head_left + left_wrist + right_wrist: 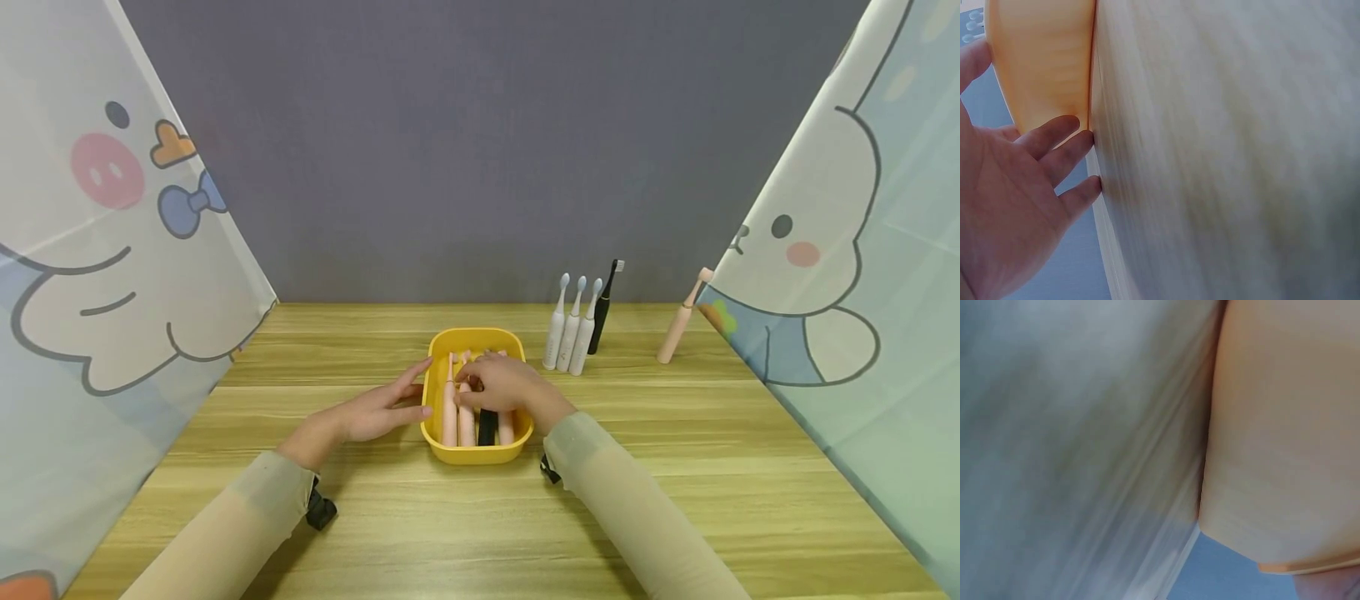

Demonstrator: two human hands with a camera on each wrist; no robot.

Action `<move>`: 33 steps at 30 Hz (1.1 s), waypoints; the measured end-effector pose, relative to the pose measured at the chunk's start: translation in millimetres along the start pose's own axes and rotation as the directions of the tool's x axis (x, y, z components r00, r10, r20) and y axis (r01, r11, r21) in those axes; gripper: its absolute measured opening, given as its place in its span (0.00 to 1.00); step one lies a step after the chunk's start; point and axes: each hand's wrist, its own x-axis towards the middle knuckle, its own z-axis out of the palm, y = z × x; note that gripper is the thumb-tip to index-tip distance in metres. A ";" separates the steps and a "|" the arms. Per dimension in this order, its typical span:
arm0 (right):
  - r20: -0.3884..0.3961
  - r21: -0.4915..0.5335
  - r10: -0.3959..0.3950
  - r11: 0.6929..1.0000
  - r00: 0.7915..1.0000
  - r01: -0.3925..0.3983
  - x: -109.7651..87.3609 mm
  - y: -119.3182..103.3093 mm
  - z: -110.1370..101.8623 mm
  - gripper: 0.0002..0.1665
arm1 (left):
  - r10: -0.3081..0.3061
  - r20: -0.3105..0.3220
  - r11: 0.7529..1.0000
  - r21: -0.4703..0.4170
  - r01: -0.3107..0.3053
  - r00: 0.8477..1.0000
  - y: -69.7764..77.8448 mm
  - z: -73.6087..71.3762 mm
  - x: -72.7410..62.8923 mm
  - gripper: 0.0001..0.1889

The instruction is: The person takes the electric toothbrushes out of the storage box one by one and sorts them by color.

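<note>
A yellow plastic bin (474,455) stands on the table with several electric toothbrushes lying in it. Among them are a pink toothbrush at the left (449,417), a second pink toothbrush (467,421), a black toothbrush (487,427) and another pink one (506,429) at the right. My right hand (504,383) reaches into the bin, thumb and fingers curled about the upper part of the second pink toothbrush; the hand covers parts of the other brushes. With fingers spread, my left hand (378,411) rests against the bin's left side, its fingers along the outer wall (1041,62).
Right of the bin stand several white electric toothbrushes (568,342) upright in a row, with a black one (602,317) behind them. Farther right a pink toothbrush (677,329) stands upright. A grey panel (480,167) closes the back; printed curtains (825,250) hang at both sides.
</note>
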 end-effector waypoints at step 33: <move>-0.190 0.573 -0.061 0.804 0.980 0.161 -19.5 -6.5 -11.9 0.30 | -0.030 -0.007 1.000 -0.003 0.030 1.000 1.9 1.0 1.1 0.48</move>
